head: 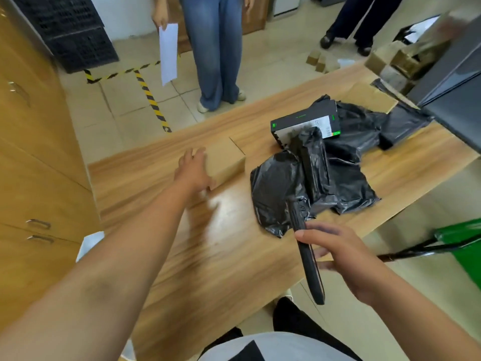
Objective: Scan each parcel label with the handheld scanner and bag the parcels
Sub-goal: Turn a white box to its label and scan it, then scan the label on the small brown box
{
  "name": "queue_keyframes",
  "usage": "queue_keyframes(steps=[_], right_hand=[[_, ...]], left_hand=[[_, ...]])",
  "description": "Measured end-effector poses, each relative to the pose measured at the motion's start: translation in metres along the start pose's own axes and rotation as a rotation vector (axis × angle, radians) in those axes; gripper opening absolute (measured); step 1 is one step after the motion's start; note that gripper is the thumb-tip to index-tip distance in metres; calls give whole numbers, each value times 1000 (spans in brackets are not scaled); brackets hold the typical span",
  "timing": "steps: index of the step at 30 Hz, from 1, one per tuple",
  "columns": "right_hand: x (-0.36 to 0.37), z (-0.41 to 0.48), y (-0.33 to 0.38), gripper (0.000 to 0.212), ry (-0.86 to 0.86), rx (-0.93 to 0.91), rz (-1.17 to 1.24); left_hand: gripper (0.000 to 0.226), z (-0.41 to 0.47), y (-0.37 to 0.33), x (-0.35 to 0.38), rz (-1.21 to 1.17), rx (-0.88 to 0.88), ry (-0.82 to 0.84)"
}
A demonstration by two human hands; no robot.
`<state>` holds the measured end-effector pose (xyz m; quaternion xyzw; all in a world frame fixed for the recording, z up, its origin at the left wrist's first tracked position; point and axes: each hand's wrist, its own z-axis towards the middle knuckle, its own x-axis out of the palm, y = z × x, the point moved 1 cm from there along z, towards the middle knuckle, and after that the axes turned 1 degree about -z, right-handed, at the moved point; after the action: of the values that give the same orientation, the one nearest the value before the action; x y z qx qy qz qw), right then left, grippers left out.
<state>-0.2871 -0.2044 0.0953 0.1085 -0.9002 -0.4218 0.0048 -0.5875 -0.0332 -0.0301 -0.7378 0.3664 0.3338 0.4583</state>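
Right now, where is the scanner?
In the head view, the handheld scanner is at the lower right, held in the right hand above the table near its front edge, next to the black bags.

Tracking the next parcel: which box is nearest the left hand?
The plain brown box, at the left hand; the black labelled box lies farther off on the bags.

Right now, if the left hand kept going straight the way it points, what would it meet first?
The cardboard box on the table. The left hand points at it, right at its near edge; blur hides whether they touch. The right hand grips the scanner, out of that line.
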Motion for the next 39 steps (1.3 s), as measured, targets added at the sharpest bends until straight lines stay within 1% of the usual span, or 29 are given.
queue_keyframes(steps=[3, 6, 8, 9, 11, 12, 13, 14, 16, 18, 20, 21, 23, 24, 27, 30, 33, 36, 39], right_hand=[[-23, 5, -1, 23, -2, -12, 38], [-40, 13, -2, 24, 2, -4, 42], [-51, 22, -5, 30, 0, 13, 59], [-55, 28, -5, 40, 1, 20, 62], [-61, 37, -4, 62, 3, 36, 59], [-63, 42, -3, 69, 9, 41, 61], [-64, 46, 0, 69, 20, 36, 65], [-65, 51, 2, 63, 31, 25, 68], [-66, 60, 8, 42, 71, 10, 57], [-66, 69, 13, 25, 134, -2, 44], [-66, 77, 17, 25, 186, -5, 28], [-65, 81, 18, 26, 209, -1, 15], [-63, 89, 18, 28, 257, 10, -11], [-62, 93, 18, 28, 280, 18, -20], [-59, 100, 21, 16, 352, 19, -35], [-56, 103, 24, 13, 427, -3, -70], [-54, 105, 25, 15, 478, -10, -99], [-55, 107, 24, 15, 515, -19, -133], [-57, 109, 21, 12, 538, -32, -159]], left_hand=[[107, 14, -4, 3, 47, -22, 26], [106, 16, -6, 5, 44, -53, -9], [101, 11, -6, 4, -4, -89, -31], [97, 7, -6, 4, -61, -113, -51], [86, -8, -7, 5, -250, -165, -111], [79, -19, -9, 6, -382, -188, -143], [72, -32, -10, 8, -535, -217, -164], [65, -46, -11, 11, -693, -253, -166], [57, -75, -9, 16, -943, -350, -114], [55, -105, -3, 25, -1156, -441, -34], [59, -134, 5, 40, -1366, -521, 18], [55, -148, 7, 49, -1460, -561, 19], [43, -175, 11, 68, -1611, -632, -18], [41, -186, 11, 77, -1673, -662, -36], [47, -214, 9, 100, -1814, -722, -78], [46, -234, 3, 117, -1895, -766, -184], [47, -248, -1, 130, -1884, -796, -313], [35, -258, -4, 139, -1784, -808, -407], [29, -264, -8, 144, -1548, -819, -481]])
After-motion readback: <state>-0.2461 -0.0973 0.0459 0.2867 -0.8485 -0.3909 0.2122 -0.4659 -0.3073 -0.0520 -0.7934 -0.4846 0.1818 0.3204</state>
